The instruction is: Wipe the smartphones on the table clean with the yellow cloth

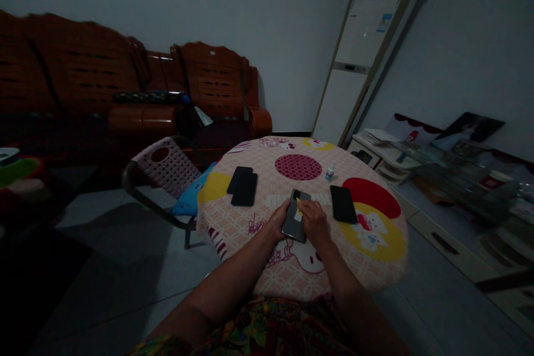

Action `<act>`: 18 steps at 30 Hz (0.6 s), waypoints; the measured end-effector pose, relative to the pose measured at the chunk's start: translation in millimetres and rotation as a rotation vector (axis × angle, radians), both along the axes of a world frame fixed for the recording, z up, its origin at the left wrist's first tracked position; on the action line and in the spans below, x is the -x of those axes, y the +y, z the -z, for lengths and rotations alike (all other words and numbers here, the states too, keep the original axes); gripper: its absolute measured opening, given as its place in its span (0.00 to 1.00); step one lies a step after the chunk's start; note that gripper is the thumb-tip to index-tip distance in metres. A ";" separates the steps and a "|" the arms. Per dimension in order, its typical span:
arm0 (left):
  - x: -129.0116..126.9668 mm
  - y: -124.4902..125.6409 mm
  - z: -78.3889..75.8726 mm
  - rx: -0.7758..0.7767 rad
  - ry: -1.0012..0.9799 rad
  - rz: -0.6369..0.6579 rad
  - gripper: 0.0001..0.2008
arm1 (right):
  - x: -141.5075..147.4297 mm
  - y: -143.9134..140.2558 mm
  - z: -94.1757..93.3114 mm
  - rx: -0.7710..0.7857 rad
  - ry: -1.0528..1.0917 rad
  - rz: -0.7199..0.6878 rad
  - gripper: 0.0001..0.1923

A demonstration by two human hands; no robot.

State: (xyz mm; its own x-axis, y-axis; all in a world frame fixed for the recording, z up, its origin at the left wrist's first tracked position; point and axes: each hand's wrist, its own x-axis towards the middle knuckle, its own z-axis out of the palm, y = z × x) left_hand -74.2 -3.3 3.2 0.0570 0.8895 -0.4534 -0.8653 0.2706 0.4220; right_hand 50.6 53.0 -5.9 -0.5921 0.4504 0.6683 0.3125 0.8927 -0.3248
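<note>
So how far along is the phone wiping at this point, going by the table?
In hand: the left hand steadies a grey phone while the right hand presses a small yellow cloth on its back. Nothing shows which phones are done: two dark phones lie stacked on the left, one black phone on the right, a small bottle behind.

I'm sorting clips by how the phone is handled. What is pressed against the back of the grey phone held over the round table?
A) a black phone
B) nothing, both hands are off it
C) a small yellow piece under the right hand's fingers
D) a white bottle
C: the right hand presses a small yellow piece onto the grey phone, which the left hand steadies.
</note>
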 end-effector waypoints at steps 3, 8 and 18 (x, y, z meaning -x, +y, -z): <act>-1.4 -2.0 -2.8 0.041 0.037 -0.006 0.20 | 8.2 -1.6 -3.7 0.000 -0.018 -0.041 0.17; -0.8 -3.3 -2.3 0.066 0.058 -0.009 0.22 | 15.4 -3.1 -3.8 -0.003 -0.015 -0.089 0.17; -0.7 -2.1 -2.2 -0.021 -0.009 -0.012 0.28 | -1.3 -3.3 5.2 0.041 0.058 0.068 0.17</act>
